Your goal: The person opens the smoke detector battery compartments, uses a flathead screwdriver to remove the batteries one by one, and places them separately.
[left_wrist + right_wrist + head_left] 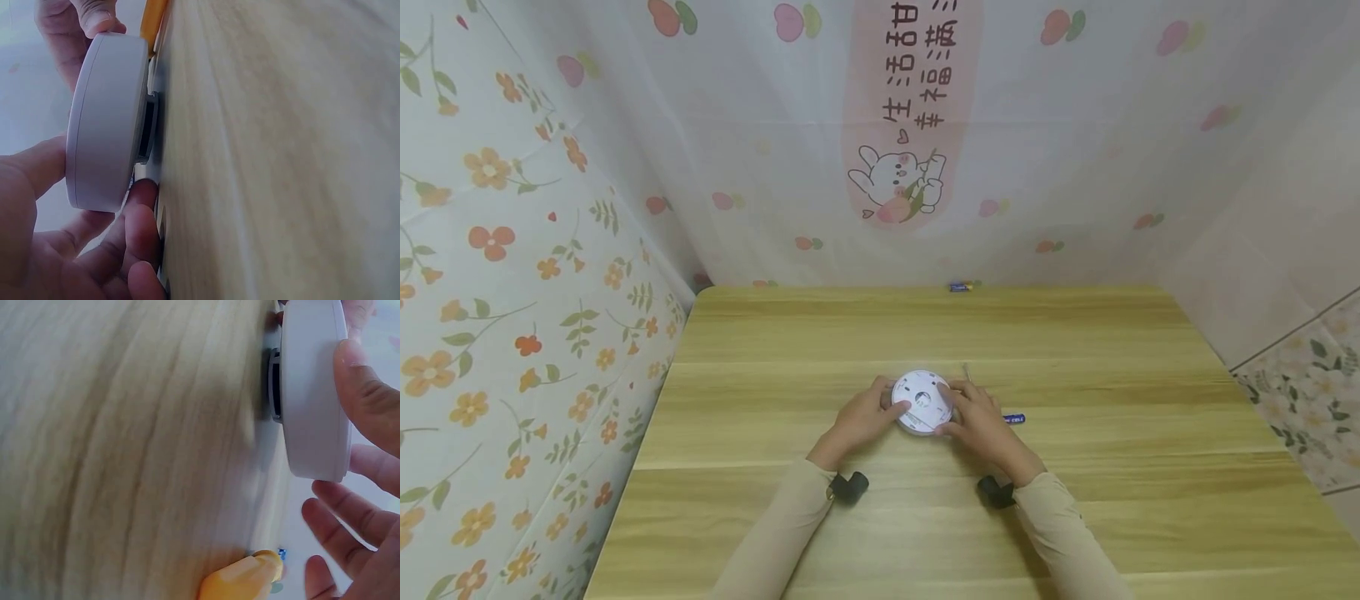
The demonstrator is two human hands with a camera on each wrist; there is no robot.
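A round white smoke detector (917, 408) is held just above the table, its printed back facing up. My left hand (861, 417) grips its left rim, thumb on the upper face. On the opposite side my right hand (987, 427) holds the right rim between thumb and fingers. Both wrist views show a dark-slotted raised part on the detector's underside, close to the tabletop. An orange-yellow handle (240, 578), apparently a screwdriver's, lies near my right hand; a thin metal shaft (967, 372) shows beyond that hand in the head view. A blue battery (1013, 419) lies right of it.
Another blue battery (960, 287) lies at the far edge of the wooden table (760, 333). Printed curtains (760, 150) hang behind the table and along its left side.
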